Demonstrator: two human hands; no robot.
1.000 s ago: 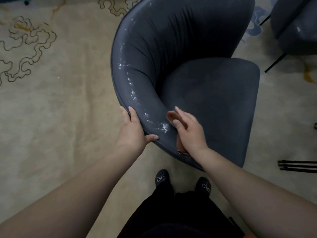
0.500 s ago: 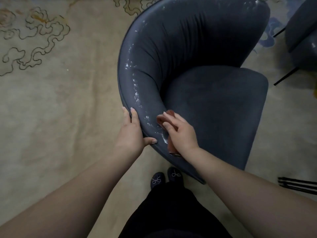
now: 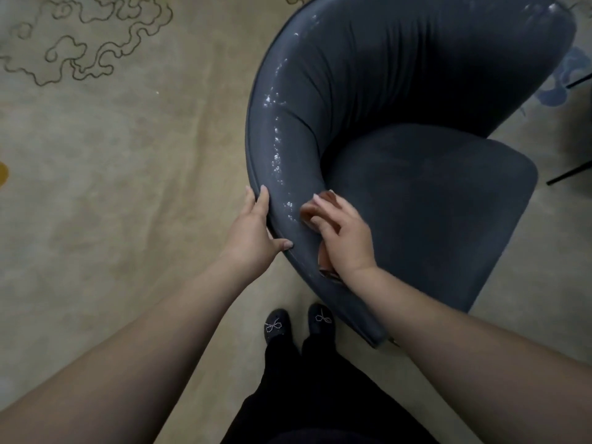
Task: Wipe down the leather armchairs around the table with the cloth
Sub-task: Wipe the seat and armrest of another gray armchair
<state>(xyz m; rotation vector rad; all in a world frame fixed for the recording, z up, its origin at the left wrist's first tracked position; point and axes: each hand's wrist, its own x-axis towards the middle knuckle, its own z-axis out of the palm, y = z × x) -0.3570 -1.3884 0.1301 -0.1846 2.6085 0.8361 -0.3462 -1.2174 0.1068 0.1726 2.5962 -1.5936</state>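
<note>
Black fabric of the person's dark trousers (image 3: 307, 411) fills the six o'clock edge, ending in a pair of black flat shoes with small silver bows (image 3: 298, 323) that stand on the beige carpet with a dark cloud-line pattern (image 3: 112, 155). Both bare forearms reach up from the lower corners. The left hand (image 3: 253, 232) clamps the outer edge of the dark grey-blue leather tub armchair (image 3: 416, 203), fingers laid up along the outside of the curved back and thumb hooked over onto the rim. Just beside it, toward three o'clock, the right hand (image 3: 344, 235) presses a reddish-brown cloth (image 3: 325, 262) against the inner face of the same rim; its fingers bend over the cloth, which peeks out above the fingertips and below the wrist. White flecks and scuffs (image 3: 277, 152) run along the rim from the hands up toward twelve o'clock. The seat cushion spreads out toward three o'clock. At the far two o'clock edge thin black legs of another piece of furniture (image 3: 570, 171) cross the carpet.
</note>
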